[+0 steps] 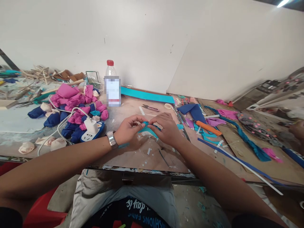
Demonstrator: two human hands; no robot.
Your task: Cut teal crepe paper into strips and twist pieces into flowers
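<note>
My left hand (129, 129), with a metal watch (111, 139) on its wrist, pinches one end of a turquoise strip (152, 131) above the middle of the table. From the other side my right hand (165, 129) grips the same strip, its thumb and fingers closed near the left fingertips. The strip is bunched at the top between the fingertips and curves down below them. I cannot tell whether it is cloth or crepe paper. Under the hands, small white scraps (149, 151) lie on the brown tabletop (135, 158).
Pink and navy rolled flowers (68, 98) pile up at left around a power strip (93, 133) with a white plug. A bottle (110, 68) stands behind a phone (112, 91). A long turquoise band (147, 94) lies by the wall. At right are an orange-handled tool (209, 127) and coloured scraps.
</note>
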